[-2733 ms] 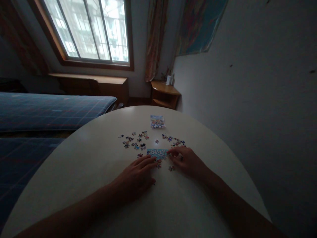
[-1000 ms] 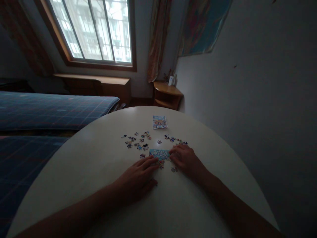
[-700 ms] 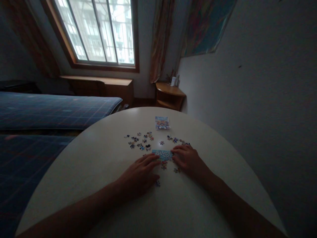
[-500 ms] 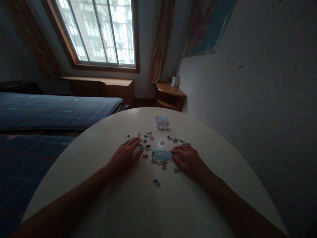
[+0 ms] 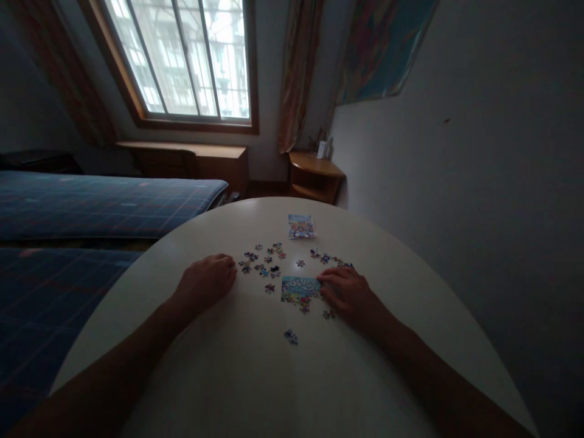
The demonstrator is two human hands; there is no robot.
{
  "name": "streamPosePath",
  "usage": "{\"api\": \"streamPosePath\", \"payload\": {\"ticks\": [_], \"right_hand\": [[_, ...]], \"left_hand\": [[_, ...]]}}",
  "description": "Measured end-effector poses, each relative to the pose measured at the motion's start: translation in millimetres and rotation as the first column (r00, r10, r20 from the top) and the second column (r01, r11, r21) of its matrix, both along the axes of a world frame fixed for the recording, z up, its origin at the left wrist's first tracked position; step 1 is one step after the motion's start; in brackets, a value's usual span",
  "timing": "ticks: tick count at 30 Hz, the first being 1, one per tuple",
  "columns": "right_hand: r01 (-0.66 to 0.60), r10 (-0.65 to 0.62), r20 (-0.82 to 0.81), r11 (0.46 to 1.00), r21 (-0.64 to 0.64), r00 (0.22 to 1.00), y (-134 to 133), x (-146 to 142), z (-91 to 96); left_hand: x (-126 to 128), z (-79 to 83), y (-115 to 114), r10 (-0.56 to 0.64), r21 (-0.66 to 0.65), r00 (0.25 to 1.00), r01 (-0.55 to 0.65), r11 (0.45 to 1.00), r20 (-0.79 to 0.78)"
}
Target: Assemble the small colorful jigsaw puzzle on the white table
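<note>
Left of the loose jigsaw pieces point(image 5: 249, 257), my left hand point(image 5: 207, 281) rests on the table with its fingers curled in. Whatever it may hold is hidden. My right hand point(image 5: 344, 289) lies with fingers stretched out, their tips at the right edge of a partly assembled jigsaw puzzle point(image 5: 298, 286). That puzzle has a blue lettered top and a ragged, colourful lower edge. More pieces point(image 5: 325, 258) lie just beyond my right hand, and a single piece point(image 5: 300, 263) sits above the puzzle. A small joined cluster point(image 5: 291, 337) lies nearer to me.
A small printed packet point(image 5: 301, 226) lies toward the far side of the round white table point(image 5: 292, 389). Beds with blue plaid mattresses point(image 5: 109, 204) stand to the left. A wooden corner cabinet point(image 5: 314, 170) is beyond the table, and a wall runs along the right.
My left hand has drawn back to the left, away from the pieces, and its fingers have curled in. Pieces it covered now show. My right hand stays at the puzzle's edge.
</note>
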State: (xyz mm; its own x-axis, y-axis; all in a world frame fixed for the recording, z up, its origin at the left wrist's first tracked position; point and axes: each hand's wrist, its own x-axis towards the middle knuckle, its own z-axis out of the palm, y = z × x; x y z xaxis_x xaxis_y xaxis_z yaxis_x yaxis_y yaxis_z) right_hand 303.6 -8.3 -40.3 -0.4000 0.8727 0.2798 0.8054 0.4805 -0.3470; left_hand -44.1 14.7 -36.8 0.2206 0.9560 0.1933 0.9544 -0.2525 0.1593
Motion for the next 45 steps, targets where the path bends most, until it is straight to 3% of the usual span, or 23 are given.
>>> {"api": "streamPosePath", "payload": {"ticks": [5, 12, 18, 31, 39, 45], "right_hand": [[-0.005, 0.005, -0.009, 1.000, -0.006, 1.000, 1.5, 1.6, -1.8], [-0.003, 0.003, -0.017, 1.000, 0.015, 1.000, 1.7, 1.8, -2.9], [-0.014, 0.014, -0.014, 1.000, -0.019, 1.000, 2.3, 2.4, -1.9], [-0.001, 0.001, -0.011, 0.999, -0.043, 1.000, -0.3, 0.1, 1.8], [0.011, -0.011, 0.003, 0.999, -0.040, 1.000, -0.2, -0.5, 1.5], [0.009, -0.009, 0.005, 0.999, -0.051, 1.000, -1.2, -1.5, 3.3]], "left_hand": [[1.6, -4.0, 7.4, -0.098, 0.060, 0.993, 0.094, 0.994, 0.067], [-1.2, -11.3, 20.0, -0.102, 0.012, 0.979, 0.102, 0.995, 0.179], [0.2, -16.2, 18.3, -0.115, 0.032, 0.972, 0.110, 0.993, 0.205], [-1.5, -10.4, 15.5, -0.183, -0.045, 0.960, 0.196, 0.980, 0.211], [-10.3, -14.1, 19.9, -0.299, -0.036, 0.933, 0.312, 0.949, 0.200], [-8.8, -14.5, 19.8, -0.271, -0.026, 0.935, 0.284, 0.958, 0.229]]}}
